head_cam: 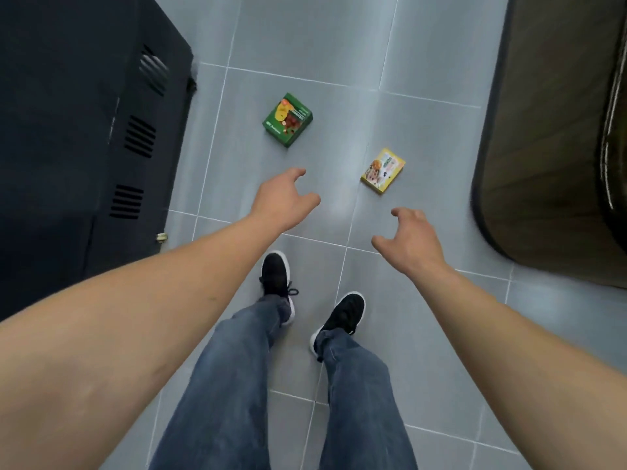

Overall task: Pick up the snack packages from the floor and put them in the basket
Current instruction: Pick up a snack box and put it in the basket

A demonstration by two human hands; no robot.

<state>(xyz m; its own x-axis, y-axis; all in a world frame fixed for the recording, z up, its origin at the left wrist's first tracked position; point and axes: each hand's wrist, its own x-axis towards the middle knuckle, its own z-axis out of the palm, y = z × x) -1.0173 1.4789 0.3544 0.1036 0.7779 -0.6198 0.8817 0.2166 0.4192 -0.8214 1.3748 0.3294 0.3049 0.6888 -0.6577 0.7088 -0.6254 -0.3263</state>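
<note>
A green snack box (287,119) with a fruit picture lies flat on the grey tiled floor (424,45), turned at an angle; a smaller yellow snack box (383,170) lies flat nearby, well apart, likewise skewed.

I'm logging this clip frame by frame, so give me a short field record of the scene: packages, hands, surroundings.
packages on floor: green box; yellow box, apart from each other
left hand: open, empty, reaching toward green box, not touching
right hand: open, empty, nearest yellow box, not touching
basket: not identifiable in view
floor: grey tiles
left side: dark cabinet
</note>
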